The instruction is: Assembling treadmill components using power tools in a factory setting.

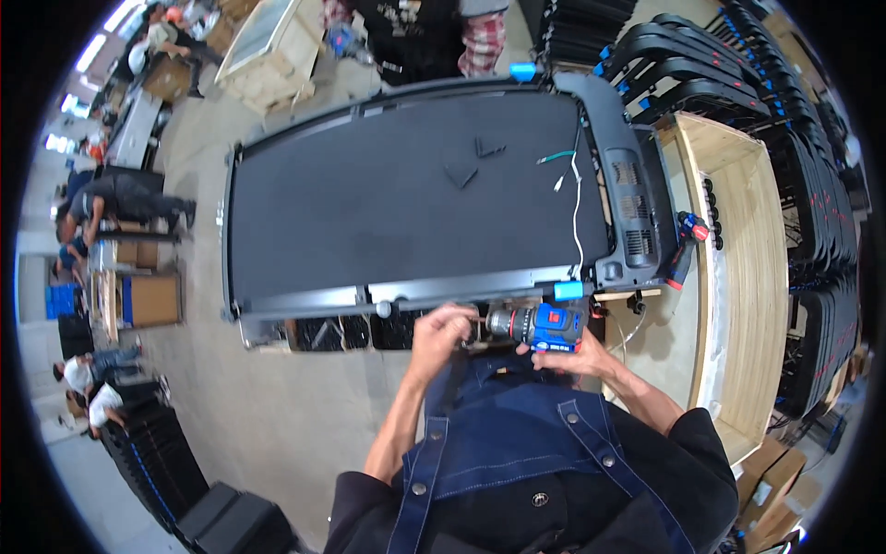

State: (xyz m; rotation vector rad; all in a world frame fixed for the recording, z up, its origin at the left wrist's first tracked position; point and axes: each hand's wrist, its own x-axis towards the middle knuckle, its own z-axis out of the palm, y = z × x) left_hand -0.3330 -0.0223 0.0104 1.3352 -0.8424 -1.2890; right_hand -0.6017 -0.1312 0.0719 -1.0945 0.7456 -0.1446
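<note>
Sideways, blue drill (544,327) (nose leftward), right hand (568,355) gripping it, left hand (441,331) fingers pinching chuck.

Concrete floor (268,415), wooden crates (738,277)

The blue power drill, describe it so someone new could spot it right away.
Find the big black treadmill deck lying flat. At its near edge, the right hand grips the blue power drill while the left hand touches its chuck. A second tool lies untouched at the far right.
</note>
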